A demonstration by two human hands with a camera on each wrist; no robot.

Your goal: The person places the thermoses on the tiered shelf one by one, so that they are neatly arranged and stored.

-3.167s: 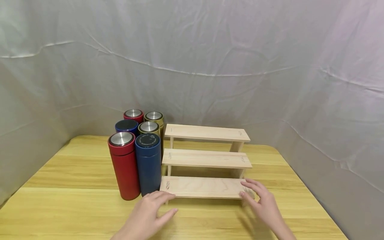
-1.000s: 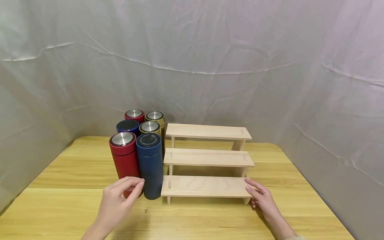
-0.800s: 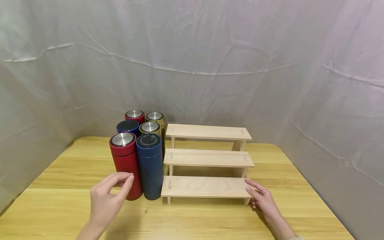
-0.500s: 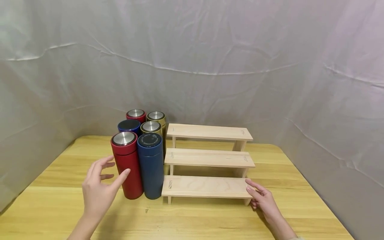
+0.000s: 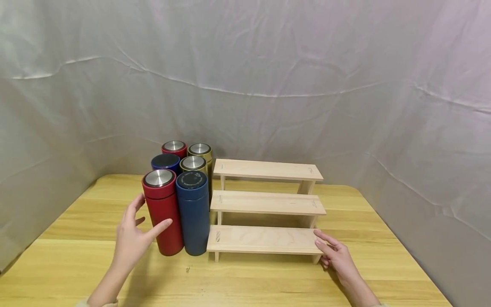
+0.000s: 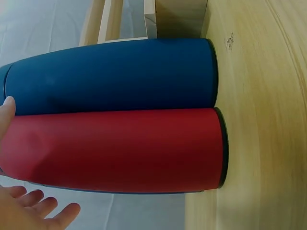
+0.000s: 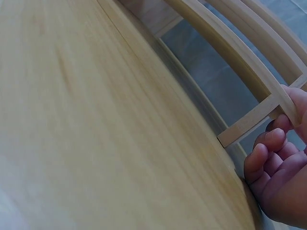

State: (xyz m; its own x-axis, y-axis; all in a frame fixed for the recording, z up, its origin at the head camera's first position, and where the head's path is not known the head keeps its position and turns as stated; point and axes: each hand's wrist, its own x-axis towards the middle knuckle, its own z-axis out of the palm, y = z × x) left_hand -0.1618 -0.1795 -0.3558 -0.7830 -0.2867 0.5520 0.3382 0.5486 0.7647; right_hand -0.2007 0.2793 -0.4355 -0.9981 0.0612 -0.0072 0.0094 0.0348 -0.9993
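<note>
A red thermos flask point(image 5: 166, 226) with a steel-topped lid stands upright on the table, beside a dark blue flask point(image 5: 194, 226). My left hand point(image 5: 130, 238) is spread around the red one, thumb in front and fingers on its far left side. In the left wrist view, the fingers point(image 6: 60, 216) show a gap from the red flask point(image 6: 120, 151). On the right, my right hand point(image 5: 339, 258) pinches the end of the lowest step of a three-tier wooden display stand point(image 5: 264, 238). Its fingers curl beneath the board, beside the stand's leg point(image 7: 249, 120).
Behind the front flasks stand another red flask point(image 5: 174, 146), a blue one point(image 5: 166, 161) and two gold ones point(image 5: 200, 149), packed close together. The wooden table point(image 5: 230, 283) runs back to a grey cloth backdrop point(image 5: 245, 85).
My left hand has moved from the stand's left corner over to the red flask, its fingers parting around it. The right hand has settled on the stand's end and stayed there.
</note>
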